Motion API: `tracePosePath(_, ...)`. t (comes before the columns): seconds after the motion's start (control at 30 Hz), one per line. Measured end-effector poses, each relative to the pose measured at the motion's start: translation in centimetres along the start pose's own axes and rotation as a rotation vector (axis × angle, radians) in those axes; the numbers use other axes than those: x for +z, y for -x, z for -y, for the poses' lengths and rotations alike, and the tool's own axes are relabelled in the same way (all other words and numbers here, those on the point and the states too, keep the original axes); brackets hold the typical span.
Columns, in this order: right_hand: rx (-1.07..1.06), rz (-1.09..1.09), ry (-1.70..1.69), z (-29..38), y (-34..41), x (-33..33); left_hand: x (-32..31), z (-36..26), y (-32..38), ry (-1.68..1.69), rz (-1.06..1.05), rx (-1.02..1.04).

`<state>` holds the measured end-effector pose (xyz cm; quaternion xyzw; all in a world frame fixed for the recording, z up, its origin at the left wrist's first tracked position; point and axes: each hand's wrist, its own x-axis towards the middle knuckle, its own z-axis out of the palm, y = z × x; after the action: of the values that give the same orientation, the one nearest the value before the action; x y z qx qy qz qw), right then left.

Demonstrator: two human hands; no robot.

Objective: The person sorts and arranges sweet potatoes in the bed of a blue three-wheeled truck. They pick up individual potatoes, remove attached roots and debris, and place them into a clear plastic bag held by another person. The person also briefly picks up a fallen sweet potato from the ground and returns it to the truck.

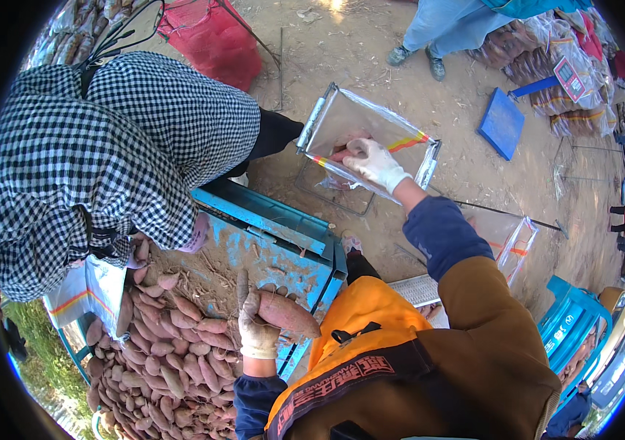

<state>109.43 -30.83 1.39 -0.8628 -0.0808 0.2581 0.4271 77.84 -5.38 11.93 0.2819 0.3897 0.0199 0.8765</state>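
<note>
My gloved left hand [260, 324] grips a large sweet potato [285, 313] over the near corner of a dirt-covered blue metal table [268, 269]. A thinner, greyish root lies along the same hand's fingers. My right hand [373, 162], in a white glove, reaches into a clear plastic bag [356, 115] held open on a metal frame. Its fingers are at reddish sweet potatoes [348, 146] inside; whether they grip one I cannot tell. Beside my left hand spreads a big heap of sweet potatoes [175, 363].
A co-worker in a checkered garment [125, 132] bends over the heap at left. A red mesh sack [213, 44], a blue platform scale [502, 124] and filled bags [576, 118] stand on the dirt ground. Another framed bag [499, 236] is right of my arm; a second person [450, 27] stands beyond.
</note>
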Motion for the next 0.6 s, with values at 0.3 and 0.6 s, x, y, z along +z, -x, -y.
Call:
tracePosePath(0.3, -0.218, 0.688, -0.672, 6.0, 14.7, 6.0, 8.2, 2.3, -4.5, -0.143, 0.067, -0.066)
tracePosePath(0.6, -0.418, 0.934, 0.372, 8.3, 11.9, -0.4, 6.0, 3.6, -5.6, -1.906, 0.389, 0.722)
